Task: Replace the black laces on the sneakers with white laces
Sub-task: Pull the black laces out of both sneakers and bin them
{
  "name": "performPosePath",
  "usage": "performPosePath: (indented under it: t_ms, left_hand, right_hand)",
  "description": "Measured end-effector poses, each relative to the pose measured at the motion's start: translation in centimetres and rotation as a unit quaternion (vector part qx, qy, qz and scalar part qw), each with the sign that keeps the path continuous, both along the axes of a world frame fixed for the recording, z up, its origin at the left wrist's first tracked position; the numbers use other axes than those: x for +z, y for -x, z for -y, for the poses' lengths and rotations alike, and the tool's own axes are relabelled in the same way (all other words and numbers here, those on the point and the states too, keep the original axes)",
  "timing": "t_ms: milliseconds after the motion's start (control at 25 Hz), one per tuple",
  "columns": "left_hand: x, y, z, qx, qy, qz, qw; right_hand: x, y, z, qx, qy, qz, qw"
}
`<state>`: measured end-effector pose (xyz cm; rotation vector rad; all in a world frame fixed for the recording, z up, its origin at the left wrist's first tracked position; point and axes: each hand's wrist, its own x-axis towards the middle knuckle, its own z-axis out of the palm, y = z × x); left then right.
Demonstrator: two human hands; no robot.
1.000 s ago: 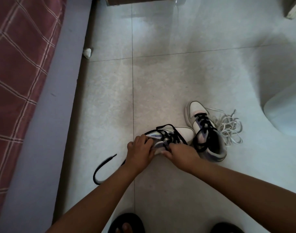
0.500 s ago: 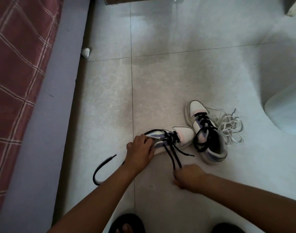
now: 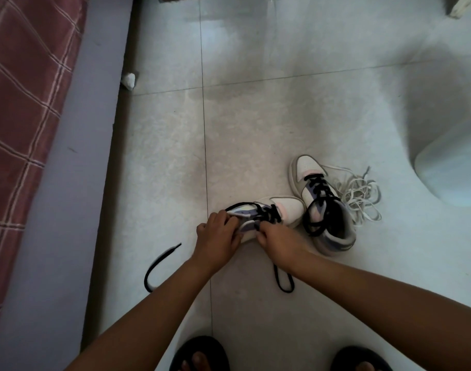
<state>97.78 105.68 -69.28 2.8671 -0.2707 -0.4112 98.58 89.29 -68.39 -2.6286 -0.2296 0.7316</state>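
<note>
Black lace (image 3: 266,214) was still threaded through the near sneaker (image 3: 280,210), which lay on its side on the pale tiled floor (image 3: 255,116); this head view was our only one. Our left hand (image 3: 217,238) gripped the sneaker's collar end with fingers curled over it. Our right hand (image 3: 276,238) was curled at the eyelets and seemed to pinch a lace strand, though we could not see the fingertips well enough to be sure. Loose black lengths lay on the floor on both sides: one curved tail (image 3: 159,266) to the left, one loop (image 3: 282,279) under the right wrist.

The second sneaker (image 3: 325,207) stood just beside the first, toe away from us, fully laced in black. The white laces (image 3: 360,196) lay in a tangle touching its far side.

We judged the risks as these: a hard pull could jam the lace in an eyelet or drag the sneaker out of the left hand; the slack loop under the wrist could snag; the near sneaker's toe, touching the second one, could knock it onto the white tangle.

Open floor lay ahead and to the left as far as the grey bed edge (image 3: 76,183). To the right, a pale rounded object (image 3: 454,172) limited the room, and our sandalled feet (image 3: 199,354) closed off the near side.
</note>
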Motion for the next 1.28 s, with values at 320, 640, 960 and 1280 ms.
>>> performPosePath:
  t_ms: [320, 640, 960, 1280]
  left_hand:
    - [0.2, -0.1, 0.1, 0.004, -0.002, -0.013, 1.000]
    - [0.3, -0.2, 0.3, 0.000, -0.021, -0.004, 1.000]
    - [0.8, 0.1, 0.5, 0.015, -0.012, -0.031, 0.999]
    - [3.4, 3.5, 5.0, 0.095, 0.161, -0.129, 0.974]
  right_hand:
    - [-0.7, -1.0, -1.2, 0.065, 0.085, 0.067, 0.992]
    - [-2.5, 5.5, 3.9, 0.339, 0.160, -0.120, 0.919]
    - [-0.6, 4.5, 6.4, 0.157, 0.092, -0.113, 0.977]
    - [1.2, -1.3, 1.9, -0.079, -0.083, -0.117, 0.987]
